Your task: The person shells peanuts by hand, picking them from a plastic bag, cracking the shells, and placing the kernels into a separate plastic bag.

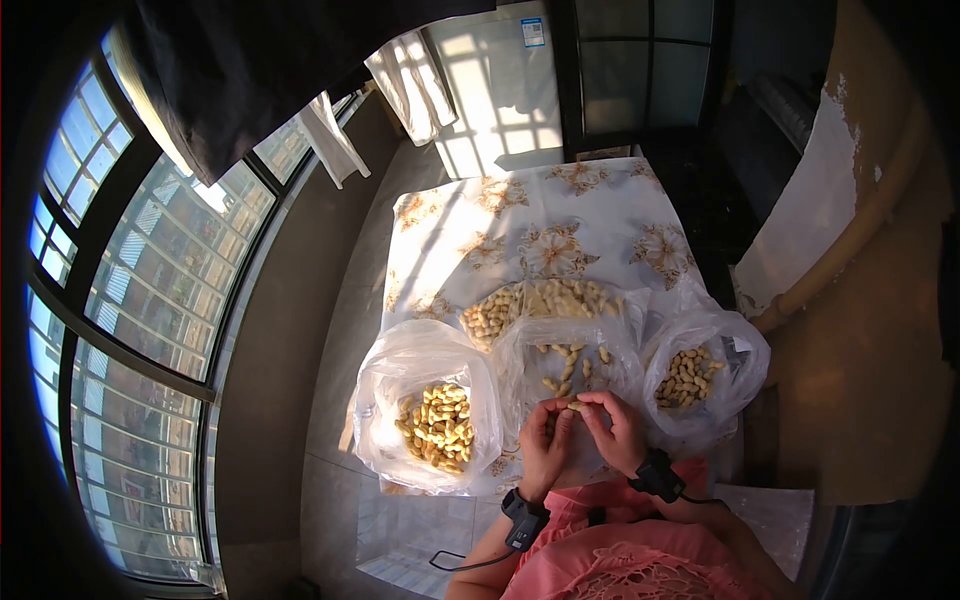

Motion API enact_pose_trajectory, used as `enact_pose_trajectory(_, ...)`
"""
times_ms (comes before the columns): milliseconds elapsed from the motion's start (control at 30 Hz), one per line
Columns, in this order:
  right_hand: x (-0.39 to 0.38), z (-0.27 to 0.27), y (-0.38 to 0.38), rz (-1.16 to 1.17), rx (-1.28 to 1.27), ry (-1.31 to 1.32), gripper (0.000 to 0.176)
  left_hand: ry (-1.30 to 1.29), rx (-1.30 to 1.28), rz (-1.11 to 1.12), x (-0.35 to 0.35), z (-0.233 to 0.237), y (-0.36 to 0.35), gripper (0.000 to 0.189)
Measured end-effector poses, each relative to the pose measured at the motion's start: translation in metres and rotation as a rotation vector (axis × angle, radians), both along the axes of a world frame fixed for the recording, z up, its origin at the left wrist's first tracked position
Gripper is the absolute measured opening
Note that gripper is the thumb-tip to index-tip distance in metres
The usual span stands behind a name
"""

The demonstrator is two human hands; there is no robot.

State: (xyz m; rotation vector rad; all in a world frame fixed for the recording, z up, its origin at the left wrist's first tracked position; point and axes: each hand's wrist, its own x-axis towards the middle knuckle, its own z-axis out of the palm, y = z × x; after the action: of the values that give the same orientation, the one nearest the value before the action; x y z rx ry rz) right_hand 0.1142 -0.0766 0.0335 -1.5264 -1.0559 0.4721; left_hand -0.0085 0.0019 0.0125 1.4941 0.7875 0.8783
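Note:
My left hand point(546, 442) and my right hand point(616, 432) meet at the table's near side, fingertips pinched together on a small peanut point(574, 405) in its shell. Just beyond them lies a clear plastic bag point(515, 365) with several loose peanuts point(565, 375) on it. To the left, an open white plastic bag point(375, 400) holds a pile of unshelled peanuts point(438, 428) in sunlight. On the right, beside my right hand, another open plastic bag point(742, 365) contains peanuts point(686, 380). My fingers partly hide the held peanut.
More peanuts point(575, 297) are heaped in plastic behind the middle bag. A flowered tablecloth point(600, 235) covers the table. Barred windows point(160, 280) run along the left, dark cloth point(240, 70) hangs above, and a pipe point(850, 240) crosses the right wall.

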Motion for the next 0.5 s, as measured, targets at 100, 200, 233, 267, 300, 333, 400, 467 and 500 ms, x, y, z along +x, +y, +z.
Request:
enact_pose_trajectory(100, -0.0002, 0.0002, 0.0002, -0.005, -0.001, -0.007, 0.017, -0.004, -0.002, -0.002, 0.0000, 0.0034, -0.0004, 0.016)
enact_pose_trajectory(200, -0.0004, -0.0001, 0.0004, -0.010, 0.008, -0.014, 0.016, 0.010, 0.010, 0.006, 0.0000, 0.0014, 0.0000, 0.016)
enact_pose_trajectory(233, -0.0004, -0.0004, 0.0004, -0.010, 0.008, -0.014, 0.016, 0.011, 0.015, 0.008, 0.0001, 0.0013, 0.0000, 0.015)
enact_pose_trajectory(267, -0.0003, -0.0007, 0.0002, -0.009, 0.002, -0.002, 0.016, 0.011, 0.020, 0.011, 0.0003, 0.0010, 0.0001, 0.015)
enact_pose_trajectory(300, -0.0003, -0.0009, 0.0002, -0.007, -0.004, 0.011, 0.016, 0.011, 0.020, 0.011, 0.0004, 0.0005, 0.0002, 0.015)
enact_pose_trajectory(333, -0.0004, -0.0009, 0.0002, -0.007, -0.004, 0.011, 0.016, 0.010, 0.019, 0.013, 0.0005, -0.0003, 0.0002, 0.015)
enact_pose_trajectory(400, -0.0007, -0.0005, 0.0003, -0.007, 0.000, 0.021, 0.017, 0.008, 0.019, 0.015, 0.0008, -0.0007, 0.0000, 0.015)
enact_pose_trajectory(467, -0.0011, 0.0008, -0.0001, -0.005, -0.004, 0.027, 0.017, 0.005, 0.023, 0.019, 0.0011, -0.0001, -0.0001, 0.014)
enact_pose_trajectory(500, -0.0012, 0.0012, -0.0002, -0.004, -0.009, 0.033, 0.017, 0.005, 0.023, 0.019, 0.0010, 0.0000, -0.0002, 0.014)
